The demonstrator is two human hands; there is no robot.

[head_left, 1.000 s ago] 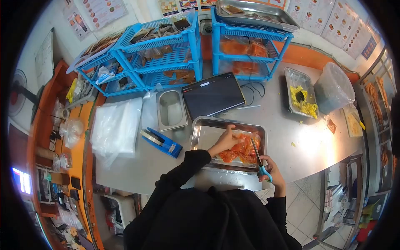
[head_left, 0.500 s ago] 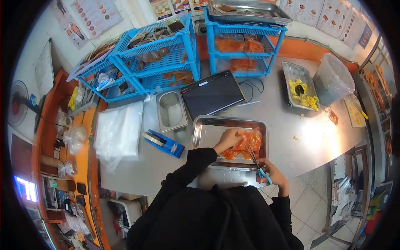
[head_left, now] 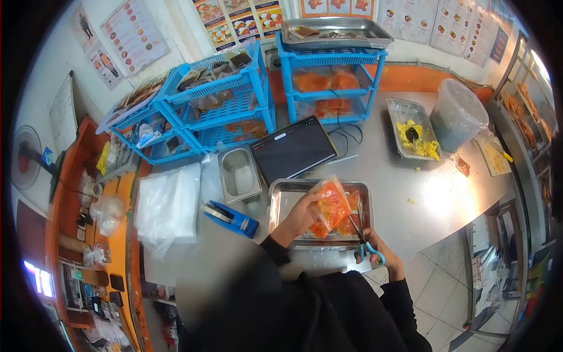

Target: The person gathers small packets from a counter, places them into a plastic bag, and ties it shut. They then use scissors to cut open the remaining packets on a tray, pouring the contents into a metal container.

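Observation:
My left hand (head_left: 301, 217) grips a clear plastic packet of orange-red sauce (head_left: 332, 204) by its left side, raised over a metal tray (head_left: 281, 202). More orange-red packets (head_left: 353, 202) lie in the tray beneath it. In my right hand (head_left: 381, 249) is a pair of scissors (head_left: 368, 249) with light-blue handles, my fingers through the loops. The scissors' blades point up and left, their tips close to the lower right edge of the raised packet.
Left of the tray are a blue tape dispenser (head_left: 230, 219), clear plastic bags (head_left: 168, 202) and a metal container (head_left: 240, 174). Behind it lie a dark flat device (head_left: 293, 149) and blue racks (head_left: 281, 88). A yellow-food tray (head_left: 404, 155) and a plastic bucket (head_left: 460, 117) stand at right.
My left hand has lifted a packet up from the tray toward me. The scissors have shifted slightly, with their handles spread wider now. The camera view has tilted a little.

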